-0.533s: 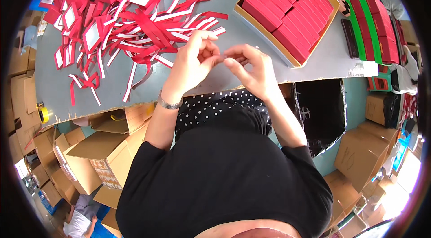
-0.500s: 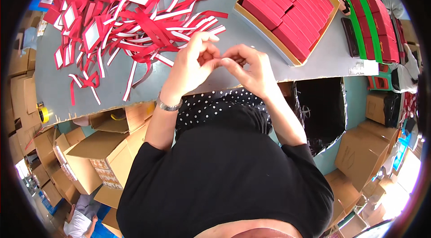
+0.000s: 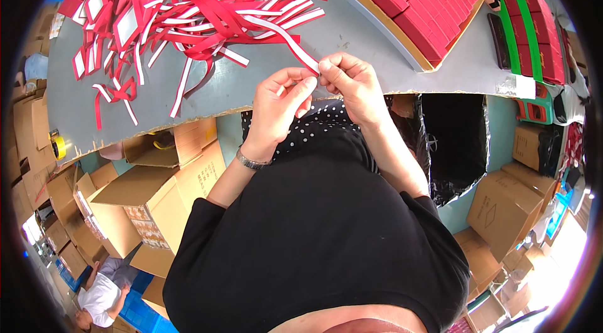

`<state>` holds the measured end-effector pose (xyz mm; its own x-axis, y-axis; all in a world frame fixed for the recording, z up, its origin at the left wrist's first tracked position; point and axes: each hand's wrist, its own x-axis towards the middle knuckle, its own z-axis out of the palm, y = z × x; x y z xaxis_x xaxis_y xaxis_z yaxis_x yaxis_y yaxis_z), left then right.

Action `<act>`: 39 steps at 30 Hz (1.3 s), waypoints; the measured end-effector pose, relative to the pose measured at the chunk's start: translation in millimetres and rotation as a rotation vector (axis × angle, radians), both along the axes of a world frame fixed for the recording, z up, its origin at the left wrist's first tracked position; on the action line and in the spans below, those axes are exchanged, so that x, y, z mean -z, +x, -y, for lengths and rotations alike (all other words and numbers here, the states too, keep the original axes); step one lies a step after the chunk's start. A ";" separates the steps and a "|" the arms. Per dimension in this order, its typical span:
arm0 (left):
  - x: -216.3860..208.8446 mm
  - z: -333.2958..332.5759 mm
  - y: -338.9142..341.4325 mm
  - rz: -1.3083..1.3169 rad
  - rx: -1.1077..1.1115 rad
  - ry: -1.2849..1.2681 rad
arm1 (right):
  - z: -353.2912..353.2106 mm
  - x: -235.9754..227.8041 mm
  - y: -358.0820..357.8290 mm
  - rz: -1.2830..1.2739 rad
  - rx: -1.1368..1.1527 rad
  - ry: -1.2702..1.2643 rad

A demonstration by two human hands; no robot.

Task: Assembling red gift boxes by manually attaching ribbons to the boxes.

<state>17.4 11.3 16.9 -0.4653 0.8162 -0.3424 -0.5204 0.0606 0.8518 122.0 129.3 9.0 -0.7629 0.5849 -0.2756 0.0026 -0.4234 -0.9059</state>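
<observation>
Your left hand (image 3: 279, 104) and right hand (image 3: 352, 85) pinch one end of a red-and-white strip (image 3: 282, 38) over the grey table's (image 3: 251, 85) near edge, the strip pile (image 3: 182, 13) far left, a tray (image 3: 411, 60) of red boxes (image 3: 418, 0) far right.

The grey worktop (image 3: 264, 85) carries one cardboard tray (image 3: 384, 24) of red boxes right of a heap of red-and-white ribbon strips (image 3: 188, 13) too tangled to count, with two hands (image 3: 314, 91) at its near edge and one wristwatch (image 3: 251, 161).
</observation>
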 end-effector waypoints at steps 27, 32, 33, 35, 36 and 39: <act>2.3 -11.0 5.3 -1.060 -0.053 0.058 | 4.4 -22.3 15.9 0.271 0.032 1.370; 1.6 -6.1 2.1 -0.824 0.134 0.068 | -1.5 -31.4 23.3 0.281 -0.018 1.197; -0.7 -4.6 -1.4 -0.823 0.138 0.068 | -5.0 -33.7 26.2 0.243 -0.034 1.057; -7.6 -2.9 -10.1 -0.083 0.307 0.065 | -16.7 -40.8 38.3 0.193 -0.081 0.844; -8.8 -4.5 -12.7 -0.115 0.337 0.074 | -21.7 -42.5 45.7 0.231 -0.081 0.814; -14.5 -13.7 -16.1 -0.262 0.430 0.051 | -24.6 -48.8 54.2 0.269 -0.049 0.858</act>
<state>1.3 25.1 31.4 -0.1487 0.9654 -0.2142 -0.2259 0.1777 0.9578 176.1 153.9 57.8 -0.7654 0.6399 0.0681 0.2605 0.4049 -0.8765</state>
